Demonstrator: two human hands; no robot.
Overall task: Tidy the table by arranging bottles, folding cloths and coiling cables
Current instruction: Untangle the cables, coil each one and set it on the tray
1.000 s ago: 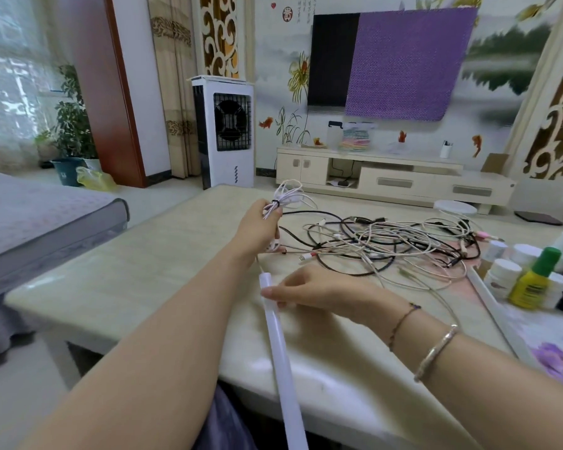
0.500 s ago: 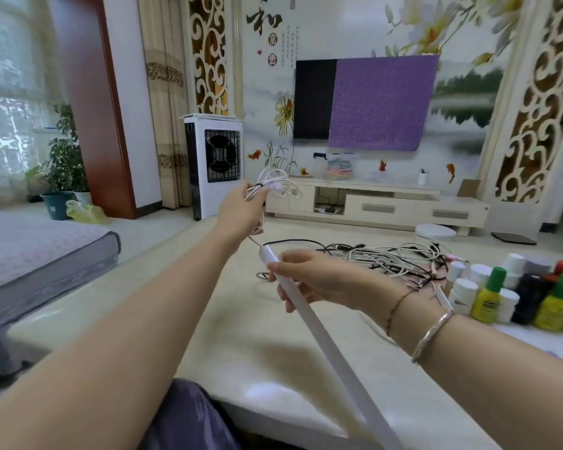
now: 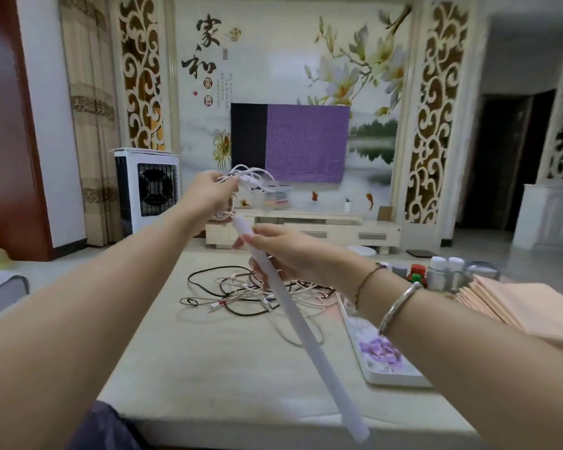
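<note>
We've got a small coil of white cable [image 3: 251, 178] pinched in our left hand [image 3: 208, 196], fingers curled round it, held up above the far side of the table [image 3: 215, 362]. Our right hand [image 3: 293, 254] grips a long white tube [image 3: 293, 306] near its top end; the tube slants down toward the near right edge. Below both hands, a tangle of black and white cables [image 3: 257, 292] lies mid-table. Right of it: a flowered tray [image 3: 384, 355], folded peach cloths [image 3: 513, 303], and bottles [image 3: 442, 274] at the far right.
</note>
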